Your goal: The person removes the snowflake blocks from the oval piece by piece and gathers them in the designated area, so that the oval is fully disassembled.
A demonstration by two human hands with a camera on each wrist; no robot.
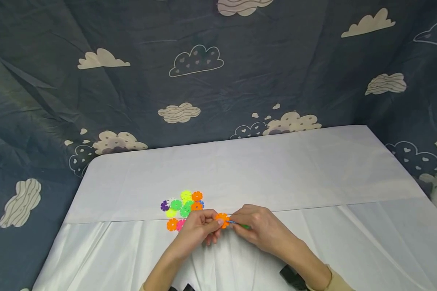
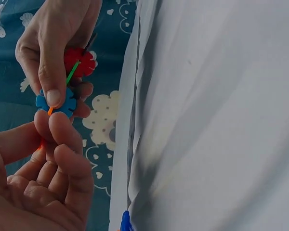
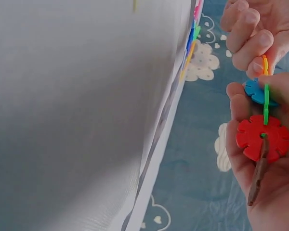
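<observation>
My left hand (image 1: 198, 230) pinches an orange snowflake disc (image 1: 222, 219) between thumb and fingers. Facing it, my right hand (image 1: 264, 228) grips a short chain of slotted discs. In the right wrist view the chain runs from a blue disc (image 3: 254, 91) to a green disc (image 3: 266, 105), a red disc (image 3: 263, 137) and a brown disc (image 3: 258, 179) at its end. Edge-on, the orange disc meets the blue disc between both hands' fingertips. My right thumb presses on the blue disc in the left wrist view, while fingers partly hide the orange one.
Loose snowflake discs lie on the white-covered table (image 1: 313, 169) just beyond my left hand, including a purple disc (image 1: 165, 205), a green disc (image 1: 176, 205) and a pink disc (image 1: 181, 224). A dark cloud-print cloth (image 1: 149, 89) hangs behind the table.
</observation>
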